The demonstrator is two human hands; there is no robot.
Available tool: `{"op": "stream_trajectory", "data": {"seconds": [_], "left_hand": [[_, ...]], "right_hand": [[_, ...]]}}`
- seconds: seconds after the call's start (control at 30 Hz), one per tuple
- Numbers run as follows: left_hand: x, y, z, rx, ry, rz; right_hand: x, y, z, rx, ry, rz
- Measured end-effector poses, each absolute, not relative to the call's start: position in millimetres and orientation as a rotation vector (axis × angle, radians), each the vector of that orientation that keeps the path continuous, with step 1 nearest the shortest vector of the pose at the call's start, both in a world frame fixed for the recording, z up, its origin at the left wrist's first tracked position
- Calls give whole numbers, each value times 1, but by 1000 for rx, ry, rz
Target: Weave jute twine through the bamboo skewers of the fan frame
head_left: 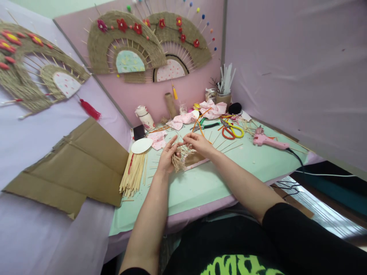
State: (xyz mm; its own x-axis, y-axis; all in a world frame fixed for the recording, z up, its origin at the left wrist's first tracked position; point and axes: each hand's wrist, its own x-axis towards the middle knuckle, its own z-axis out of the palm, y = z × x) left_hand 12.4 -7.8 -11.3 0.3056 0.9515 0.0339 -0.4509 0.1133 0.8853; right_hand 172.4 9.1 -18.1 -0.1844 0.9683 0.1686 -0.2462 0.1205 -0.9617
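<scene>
My left hand [168, 153] is curled round a loose bundle of jute twine [178, 162], over the table. Close beside it, my right hand [197, 142] has thumb and fingertips pinched together; a strand of the twine seems to run between them, too thin to make out clearly. Under both hands lies a half-round piece of brown cardboard [195, 159] with a pink-and-white edge. Thin wooden sticks [231, 147] fan outward from it on both sides. My hands hide part of its middle.
Bamboo sticks [133, 173] lie left under a white oval [142, 145]. Pliers [208, 126], scissors [233, 130] and a pink glue gun [269, 141] lie to the right, the glue gun's cord trailing off the edge. A flask [145, 117] stands behind. Cardboard [71, 168] leans left.
</scene>
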Motion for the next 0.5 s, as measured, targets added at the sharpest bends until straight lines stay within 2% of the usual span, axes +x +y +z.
{"op": "stream_trajectory", "data": {"seconds": [0.2,0.5], "left_hand": [[17,-10,-12,1029,766,1195],[23,-10,-20,1064,834,1214]], "right_hand": [[170,1,-10,-880,-1502,1114],[168,6,-16,-819,-1440,1116]]}}
